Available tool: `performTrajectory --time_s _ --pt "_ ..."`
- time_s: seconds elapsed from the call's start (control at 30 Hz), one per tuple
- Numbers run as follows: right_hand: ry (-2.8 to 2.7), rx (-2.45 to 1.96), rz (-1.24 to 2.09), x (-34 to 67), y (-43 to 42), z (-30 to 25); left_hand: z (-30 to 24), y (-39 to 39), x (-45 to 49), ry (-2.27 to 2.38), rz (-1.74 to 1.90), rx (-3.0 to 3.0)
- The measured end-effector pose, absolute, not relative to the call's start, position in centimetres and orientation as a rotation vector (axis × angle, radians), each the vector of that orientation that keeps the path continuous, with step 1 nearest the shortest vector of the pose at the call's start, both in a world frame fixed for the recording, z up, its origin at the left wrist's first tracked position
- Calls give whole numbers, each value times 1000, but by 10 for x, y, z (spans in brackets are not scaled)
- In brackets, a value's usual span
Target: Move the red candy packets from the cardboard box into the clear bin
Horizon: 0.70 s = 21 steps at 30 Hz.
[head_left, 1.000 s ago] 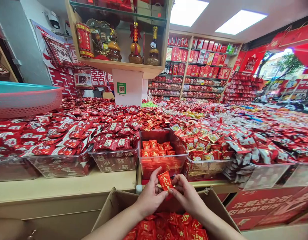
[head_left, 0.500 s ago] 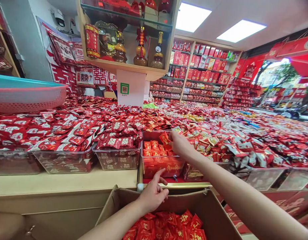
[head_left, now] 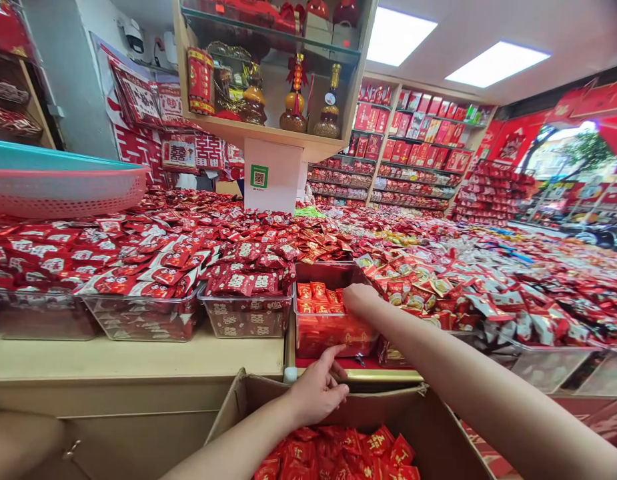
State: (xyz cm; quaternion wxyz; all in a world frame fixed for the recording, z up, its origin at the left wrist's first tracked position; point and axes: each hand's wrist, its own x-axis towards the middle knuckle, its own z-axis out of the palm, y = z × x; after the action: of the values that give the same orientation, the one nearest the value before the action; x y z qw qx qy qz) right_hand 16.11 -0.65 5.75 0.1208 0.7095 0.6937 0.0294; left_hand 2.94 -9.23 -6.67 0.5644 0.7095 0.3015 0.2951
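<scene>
The right hand (head_left: 361, 300) is being held at the right side of a clear tub (head_left: 323, 272), its fingers being hidden from view; whether a packet is being gripped by it cannot be told. The left hand (head_left: 318, 387) is being held nearer, above the far edge of a cardboard box (head_left: 388, 403) and just in front of the tub; it is being held loosely open, with the index finger being stretched out, and nothing is being gripped by it.

Red packets (head_left: 318, 297) are being held in rows in the tub; more red packets with gold writing (head_left: 333, 457) are being held in the box, loosely heaped. To the left of the tub, dark red packets (head_left: 248, 267) are being piled above the rim of another tub (head_left: 218, 327); to the right, packets with pale pictures (head_left: 408, 287) are being heaped. On the far left a pink basket (head_left: 63, 193) is being seen over the piles; farther off, bottles (head_left: 294, 100) are being displayed in a cabinet (head_left: 298, 140), below which a code sign (head_left: 259, 177) is being shown.
</scene>
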Motion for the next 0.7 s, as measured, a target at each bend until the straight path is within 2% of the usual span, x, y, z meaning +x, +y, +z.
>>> performTrajectory --time_s 0.7 --pt "2108 1733 0 175 23 34 -63 -93 31 700 644 1600"
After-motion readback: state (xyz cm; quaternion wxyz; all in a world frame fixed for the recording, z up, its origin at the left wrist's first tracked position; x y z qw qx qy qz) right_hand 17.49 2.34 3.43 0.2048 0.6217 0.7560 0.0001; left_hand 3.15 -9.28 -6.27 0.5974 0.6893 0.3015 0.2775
